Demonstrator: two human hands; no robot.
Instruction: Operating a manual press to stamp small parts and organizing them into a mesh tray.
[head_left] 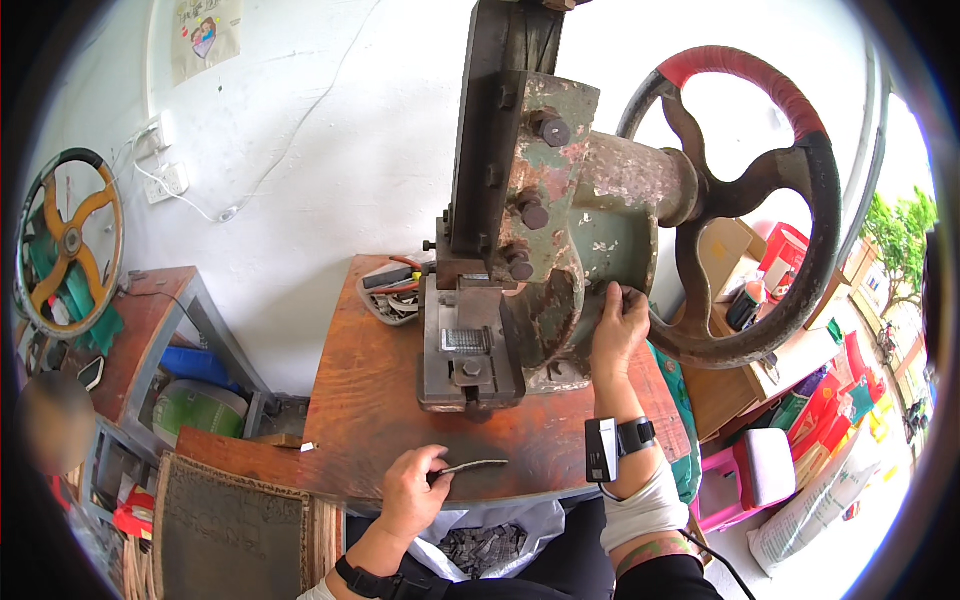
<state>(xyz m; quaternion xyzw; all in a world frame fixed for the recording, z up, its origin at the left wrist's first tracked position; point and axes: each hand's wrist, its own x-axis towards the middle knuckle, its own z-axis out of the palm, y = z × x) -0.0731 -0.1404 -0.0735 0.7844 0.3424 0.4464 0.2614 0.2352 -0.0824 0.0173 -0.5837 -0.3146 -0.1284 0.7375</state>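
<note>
My left hand (412, 490), above the front edge of the wooden table (365, 400), pinches a thin, narrow strip (478, 465) that points right. Ahead of it stands a worn green hand press (550, 185) with a dark vertical ram (483, 140). Beneath the ram is a steel die (470, 350) with a ribbed metal piece. My right hand (620, 330) is raised beside the press body, left of the big handwheel (735, 200) with red wrapping on its rim. Its fingers are closed together; whatever they may hold is hidden.
A plastic tub (392, 290) of pliers and small parts sits left of the die. Between my legs lies a white bag (535, 540) with dark scraps. At far left stand another handwheel (70, 240) and a blurred person (55, 425). A pink stool (725, 495) stands right.
</note>
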